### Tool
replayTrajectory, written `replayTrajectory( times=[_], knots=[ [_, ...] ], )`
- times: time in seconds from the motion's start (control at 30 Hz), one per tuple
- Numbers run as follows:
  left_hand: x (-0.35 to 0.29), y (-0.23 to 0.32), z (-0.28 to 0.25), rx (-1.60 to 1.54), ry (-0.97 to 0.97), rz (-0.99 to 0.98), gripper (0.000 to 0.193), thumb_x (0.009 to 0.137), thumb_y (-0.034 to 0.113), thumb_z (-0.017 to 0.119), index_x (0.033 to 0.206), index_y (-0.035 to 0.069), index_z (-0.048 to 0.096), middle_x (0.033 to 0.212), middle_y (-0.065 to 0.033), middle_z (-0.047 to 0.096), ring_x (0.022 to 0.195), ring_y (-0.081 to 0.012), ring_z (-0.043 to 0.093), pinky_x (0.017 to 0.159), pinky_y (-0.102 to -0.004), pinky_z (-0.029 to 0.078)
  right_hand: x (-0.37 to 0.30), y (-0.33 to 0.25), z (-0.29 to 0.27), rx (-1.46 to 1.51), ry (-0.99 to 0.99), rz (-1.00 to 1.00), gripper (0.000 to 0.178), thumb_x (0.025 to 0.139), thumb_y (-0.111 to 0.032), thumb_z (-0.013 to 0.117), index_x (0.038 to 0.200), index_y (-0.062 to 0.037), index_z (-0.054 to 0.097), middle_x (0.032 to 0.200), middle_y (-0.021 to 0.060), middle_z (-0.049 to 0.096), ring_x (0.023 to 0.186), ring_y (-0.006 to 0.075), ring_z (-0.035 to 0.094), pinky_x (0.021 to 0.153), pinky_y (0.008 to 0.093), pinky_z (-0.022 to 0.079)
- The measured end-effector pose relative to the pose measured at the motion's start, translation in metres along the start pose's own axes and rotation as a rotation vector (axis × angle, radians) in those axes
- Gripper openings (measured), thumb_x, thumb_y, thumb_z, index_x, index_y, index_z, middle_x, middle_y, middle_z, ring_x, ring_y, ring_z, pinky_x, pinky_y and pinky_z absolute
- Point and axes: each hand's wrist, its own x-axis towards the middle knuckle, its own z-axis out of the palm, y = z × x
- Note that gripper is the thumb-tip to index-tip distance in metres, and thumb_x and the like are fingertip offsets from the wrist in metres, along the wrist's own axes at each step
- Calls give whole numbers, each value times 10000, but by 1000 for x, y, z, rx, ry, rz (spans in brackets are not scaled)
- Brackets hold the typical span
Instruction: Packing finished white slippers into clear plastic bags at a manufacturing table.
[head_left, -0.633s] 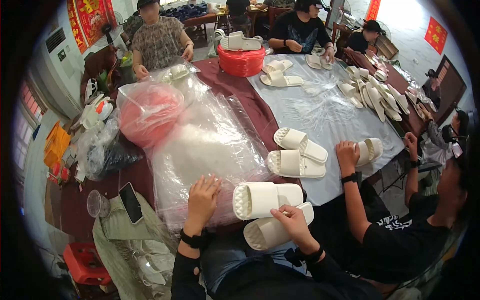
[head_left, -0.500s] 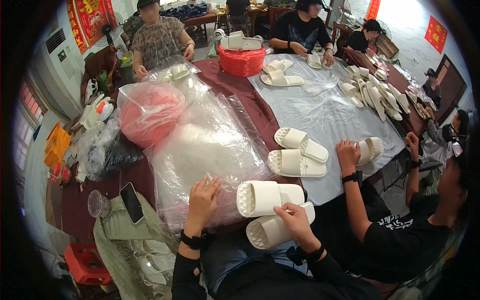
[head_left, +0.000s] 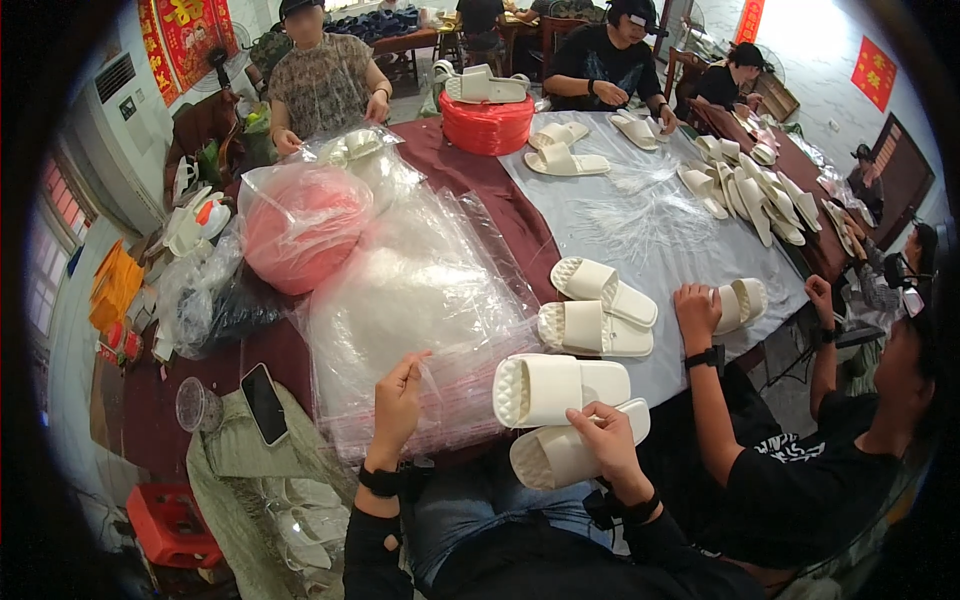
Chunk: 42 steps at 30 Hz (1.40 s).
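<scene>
Two cream slide slippers (head_left: 548, 385) are in my right hand (head_left: 615, 448), one above the other, its fingers closed on them over the table's near edge. My left hand (head_left: 397, 408) is closed in a pinch at the near edge of a stack of clear plastic bags (head_left: 395, 315). A thin film of bag seems to be between thumb and fingers. Beyond my right hand, another pair of cream slippers (head_left: 600, 327) lies on the grey sheet. A co-worker's hand (head_left: 697, 310) to the right rests on a further pair of slippers (head_left: 742, 303).
A pink round bundle in clear plastic (head_left: 305, 225) lies on the bags' far left. A red roll of twine (head_left: 487, 125) stands at the back, slippers on top. Many slippers (head_left: 755, 195) pile up far right. A phone (head_left: 263, 404) and a clear cup (head_left: 198, 404) are at left.
My left hand has gone from spread flat over the bags to a pinch at their edge. My right hand has moved slightly right and up with the slippers.
</scene>
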Motion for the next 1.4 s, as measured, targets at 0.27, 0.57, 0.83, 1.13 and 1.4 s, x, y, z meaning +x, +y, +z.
replayTrajectory(
  times=[0.27, 0.57, 0.83, 1.13, 1.4],
  knots=[
    [-9, 7, 2, 367, -173, 340, 260, 909, 185, 497, 1085, 34, 613, 1056, -152, 632, 1049, -336, 548, 933, -382, 382, 15, 18, 32, 27, -1, -56, 188, 840, -200, 656, 739, -68, 569, 558, -65, 481, 473, -3, 371, 409, 195, 234],
    [-32, 47, 33, 475, -295, 207, 795, 734, 334, 686, 1327, -43, 315, 1234, -242, 482, 1120, -376, 469, 951, -445, 332, -1, 12, 54, -267, 23, -234, 149, 879, -197, 601, 896, -53, 565, 597, -56, 484, 533, 12, 415, 446, 204, 300],
    [-40, 38, 42, 635, -223, 449, 890, 708, 408, 695, 1389, 21, 273, 1396, -311, 234, 1171, -453, 391, 966, -499, 308, -10, 5, 52, 259, -196, -35, 209, 933, -248, 514, 1014, -63, 569, 769, -36, 537, 640, 22, 447, 553, 180, 367],
    [-51, 49, 29, 863, -266, 487, 980, 654, 537, 698, 1407, 76, 274, 1452, -294, 99, 1349, -451, 76, 1049, -578, 105, 3, 8, 42, 330, -243, 161, 381, 958, -364, 390, 1162, -76, 532, 883, 8, 570, 789, 91, 524, 687, 229, 422],
    [-50, 37, 37, 714, -287, 610, 822, 687, 458, 703, 1366, 120, 385, 1448, -298, 111, 1322, -486, 133, 1013, -593, 192, 3, 9, 38, 526, -429, 202, 469, 980, -402, 240, 1239, -47, 403, 1136, 129, 560, 988, 227, 582, 856, 370, 465]
  ],
)
